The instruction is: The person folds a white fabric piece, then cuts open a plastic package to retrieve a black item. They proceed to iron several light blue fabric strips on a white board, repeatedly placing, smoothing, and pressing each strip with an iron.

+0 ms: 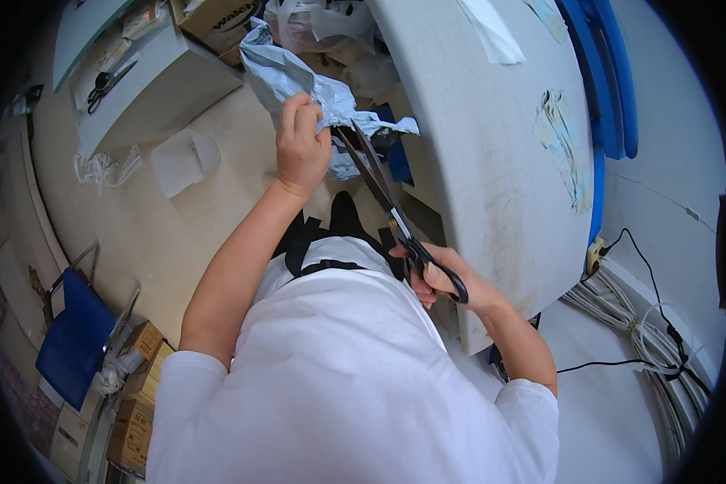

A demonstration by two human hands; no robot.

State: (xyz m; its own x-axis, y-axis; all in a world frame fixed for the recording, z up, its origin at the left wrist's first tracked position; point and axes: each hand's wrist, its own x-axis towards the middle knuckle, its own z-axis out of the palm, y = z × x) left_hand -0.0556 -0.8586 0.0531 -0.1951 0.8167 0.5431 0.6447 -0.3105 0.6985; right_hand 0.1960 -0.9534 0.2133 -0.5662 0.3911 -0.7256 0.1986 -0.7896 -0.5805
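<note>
My left hand [302, 142] pinches a crumpled grey plastic mailing bag [290, 75], held up above the floor beside the table. A ragged strip of the bag stretches right toward the table edge. In my right hand [444, 278] is a pair of large scissors [390, 202] with black handles and long dark blades. The blades point up and away from me, slightly parted, and their tips reach the cut edge of the bag just right of my left hand. Dark contents show at the bag's opening, too shadowed to name.
A pale-covered table [490, 181] runs along my right, with blue chairs [611, 78] behind it. Other scissors [109, 85] lie on a white cabinet [151, 78]. A white bin [184, 162] stands on the floor. Cardboard boxes [134, 432], a blue chair [75, 339] and bundled cables [629, 327] lie around.
</note>
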